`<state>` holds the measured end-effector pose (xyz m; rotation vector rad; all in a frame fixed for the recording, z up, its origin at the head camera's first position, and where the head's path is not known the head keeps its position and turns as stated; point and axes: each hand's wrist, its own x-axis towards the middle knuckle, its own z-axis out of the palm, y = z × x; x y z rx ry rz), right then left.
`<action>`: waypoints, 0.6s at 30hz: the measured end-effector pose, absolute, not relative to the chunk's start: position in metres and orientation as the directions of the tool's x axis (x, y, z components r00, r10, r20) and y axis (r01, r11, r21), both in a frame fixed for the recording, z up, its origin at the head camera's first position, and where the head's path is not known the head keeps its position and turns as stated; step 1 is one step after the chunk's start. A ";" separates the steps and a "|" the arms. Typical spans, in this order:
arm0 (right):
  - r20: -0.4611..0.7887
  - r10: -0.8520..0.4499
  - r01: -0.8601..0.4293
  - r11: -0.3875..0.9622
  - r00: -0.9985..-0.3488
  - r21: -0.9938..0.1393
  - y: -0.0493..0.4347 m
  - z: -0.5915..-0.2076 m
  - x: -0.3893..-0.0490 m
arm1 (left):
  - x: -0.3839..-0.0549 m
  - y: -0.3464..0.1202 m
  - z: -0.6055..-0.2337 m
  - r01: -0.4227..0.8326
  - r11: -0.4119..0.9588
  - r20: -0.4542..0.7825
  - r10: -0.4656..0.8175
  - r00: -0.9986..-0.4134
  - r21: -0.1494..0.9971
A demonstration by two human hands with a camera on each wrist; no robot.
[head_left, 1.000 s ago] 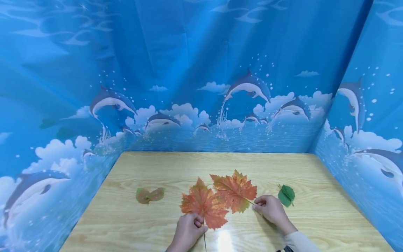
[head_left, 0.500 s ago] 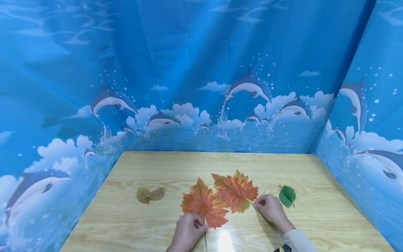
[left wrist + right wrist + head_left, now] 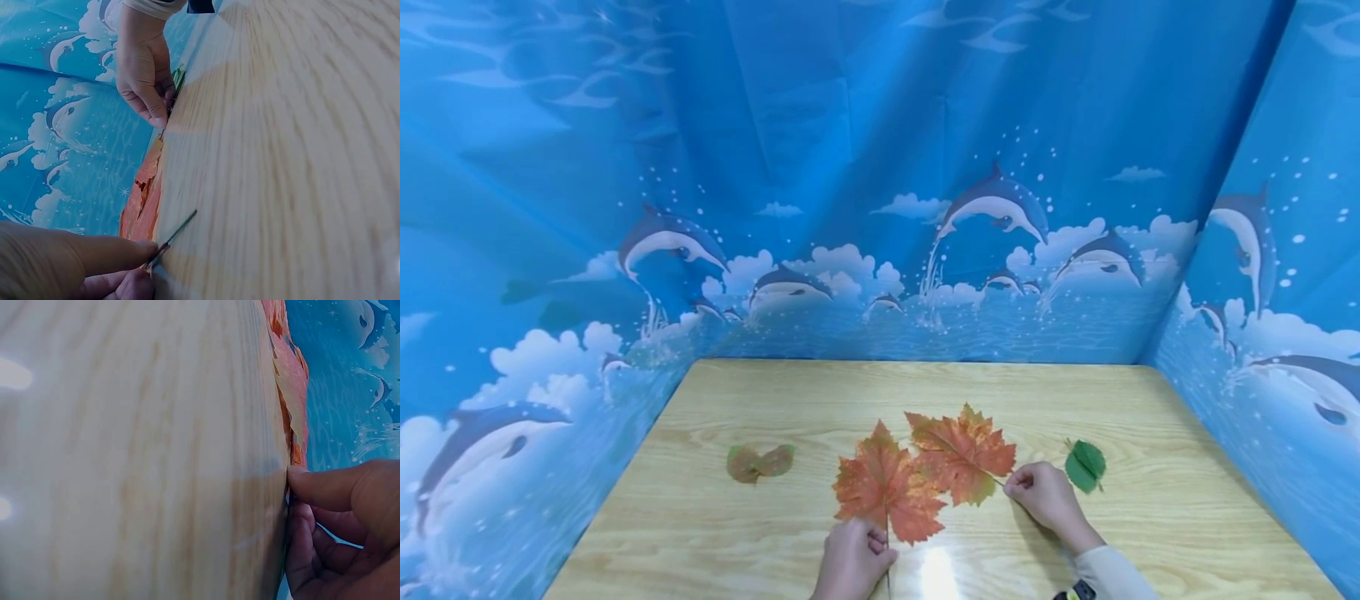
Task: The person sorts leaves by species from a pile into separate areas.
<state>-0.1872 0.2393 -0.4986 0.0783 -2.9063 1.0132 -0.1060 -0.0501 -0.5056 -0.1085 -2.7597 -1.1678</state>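
Light wood-grain surface (image 3: 760, 533) sitting inside a three-sided blue backdrop (image 3: 850, 167) printed with dolphins, clouds and waves; glare spot showing on the near edge between the two hands

Small reddish-green leaf (image 3: 758, 462) lying flat to the left, well apart from the rest. Small green leaf (image 3: 1084, 465) lying just beside the right hand, on its far right side. Nothing sitting on top of the two big leaves; they are overlapping each other slightly at the middle edges

Left maple leaf (image 3: 886, 489), orange-red, lying flat near the front centre, tip pointing away from the person, long axis running front to back, thin stem coming straight toward the near edge. Left hand (image 3: 852, 562) pinching that stem between thumb and curled fingers, fingertips (image 3: 134, 256) closing on it in the left wrist view

Right maple leaf (image 3: 962, 452), orange with greenish edge, lying flat just behind and right of the first, tip pointing away and to the left, long axis running diagonally, stem trailing toward the right. Right hand (image 3: 1047, 496) resting on the surface, fingers curled and pinching the stem end; thumb (image 3: 325, 487) pressing at the surface edge in the right wrist view
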 end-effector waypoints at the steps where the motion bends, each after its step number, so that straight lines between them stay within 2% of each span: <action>1: 0.077 -0.028 -0.070 0.783 -0.997 -0.617 0.239 -0.499 -0.187 | -0.106 -0.050 -0.505 0.114 0.700 0.158 0.002 -0.987 0.704; 10: 0.083 -0.014 -0.063 0.785 -0.996 -0.616 0.240 -0.500 -0.187 | -0.103 -0.050 -0.505 0.028 0.658 0.120 -0.096 -0.988 0.753; 18: 0.080 -0.014 -0.061 0.779 -0.997 -0.624 0.240 -0.501 -0.187 | -0.102 -0.046 -0.498 -0.002 0.731 0.111 -0.106 -0.988 0.683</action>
